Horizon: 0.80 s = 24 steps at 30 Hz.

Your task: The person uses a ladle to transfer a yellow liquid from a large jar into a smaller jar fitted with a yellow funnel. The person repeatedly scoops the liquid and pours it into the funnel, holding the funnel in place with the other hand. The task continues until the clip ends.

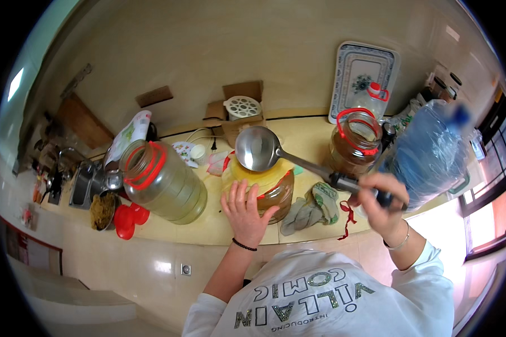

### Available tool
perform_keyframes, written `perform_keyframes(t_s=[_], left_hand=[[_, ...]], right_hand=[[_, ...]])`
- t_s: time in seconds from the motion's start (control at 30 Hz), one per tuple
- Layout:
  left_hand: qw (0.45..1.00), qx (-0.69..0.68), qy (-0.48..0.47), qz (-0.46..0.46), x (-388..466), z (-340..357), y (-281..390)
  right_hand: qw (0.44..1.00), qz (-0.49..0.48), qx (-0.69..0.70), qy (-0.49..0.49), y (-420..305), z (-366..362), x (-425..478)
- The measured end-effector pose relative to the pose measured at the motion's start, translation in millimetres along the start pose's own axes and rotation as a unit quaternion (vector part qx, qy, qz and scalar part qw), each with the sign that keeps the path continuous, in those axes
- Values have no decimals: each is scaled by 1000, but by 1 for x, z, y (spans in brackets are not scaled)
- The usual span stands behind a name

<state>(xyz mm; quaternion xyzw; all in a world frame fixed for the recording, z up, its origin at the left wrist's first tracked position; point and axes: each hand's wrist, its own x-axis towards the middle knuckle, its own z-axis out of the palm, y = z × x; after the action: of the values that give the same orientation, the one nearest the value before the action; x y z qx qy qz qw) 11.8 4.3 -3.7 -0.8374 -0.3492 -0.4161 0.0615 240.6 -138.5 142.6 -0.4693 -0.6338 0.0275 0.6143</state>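
My right hand (381, 202) is closed around the black handle of a steel ladle (257, 149). The ladle's bowl is over a yellow cloth or filter (274, 181) that covers the mouth of a glass jar (283, 198) holding brown liquid. My left hand (246, 210) lies with fingers spread against the near left side of this cloth and jar. A grey-green cloth (314, 210) and a red ribbon (347, 219) lie to the right of the jar. The jar's mouth is hidden.
A large glass jar (173, 185) of pale liquid stands left, beside red lids (125, 221) and a bowl of brown matter (102, 210). At right are an open jar (354, 143) and a plastic-wrapped blue water bottle (430, 151). A cardboard box (244, 126) stands behind the ladle.
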Motion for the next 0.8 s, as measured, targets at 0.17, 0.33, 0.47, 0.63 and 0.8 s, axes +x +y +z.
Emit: perform_keyframes(t_s=[0.17, 0.33, 0.47, 0.63, 0.8], left_hand=[[1000, 5, -3, 4, 0, -3, 0], [1000, 5, -7, 10, 2, -4, 1], [1000, 10, -11, 9, 1, -5, 2], [1000, 10, -18, 0, 1, -3, 2], [1000, 16, -14, 3, 2, -4, 4]], right_hand=[[905, 251, 176, 296, 19, -45, 5], [922, 179, 41, 342, 16, -103, 5], [947, 167, -110, 250, 14, -115, 3], [955, 122, -248, 108, 27, -117, 20], [947, 156, -282, 0, 59, -113, 41]])
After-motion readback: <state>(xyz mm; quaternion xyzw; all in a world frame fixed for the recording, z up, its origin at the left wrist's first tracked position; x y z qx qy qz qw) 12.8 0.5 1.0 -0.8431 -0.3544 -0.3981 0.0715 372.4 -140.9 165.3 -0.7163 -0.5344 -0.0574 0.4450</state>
